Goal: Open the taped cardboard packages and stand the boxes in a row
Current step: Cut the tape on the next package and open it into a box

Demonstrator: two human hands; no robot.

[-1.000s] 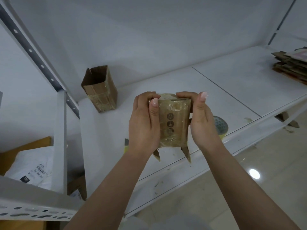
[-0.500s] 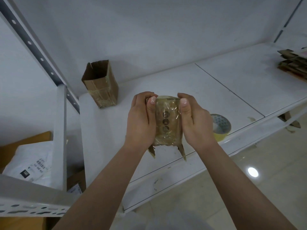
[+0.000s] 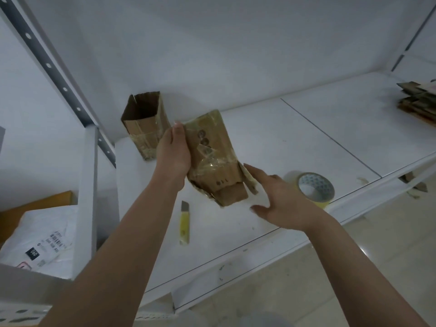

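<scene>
1. the left hand (image 3: pixel 173 153) grips the taped cardboard package (image 3: pixel 212 156) along its left side, thumb up near the top corner; the fingers go behind it and are hidden.
2. the right hand (image 3: pixel 280 201) is spread with fingers straight and holds nothing; its fingertips are at the loose flap at the package's lower right, and whether they touch it is unclear.
3. the package is held above the white shelf (image 3: pixel 295 142), tilted, its long axis running from upper left to lower right; the open, torn end with flaps points down toward the person, and the taped end points up and away.
4. an opened box (image 3: pixel 145 128) stands upright on the shelf, just behind and left of the left hand, mouth up.
5. a yellow utility knife (image 3: pixel 184 224) lies on the shelf below the package; a tape roll (image 3: pixel 315 188) sits beside the right hand.
6. flattened cardboard (image 3: pixel 417 100) is stacked at the far right.
</scene>
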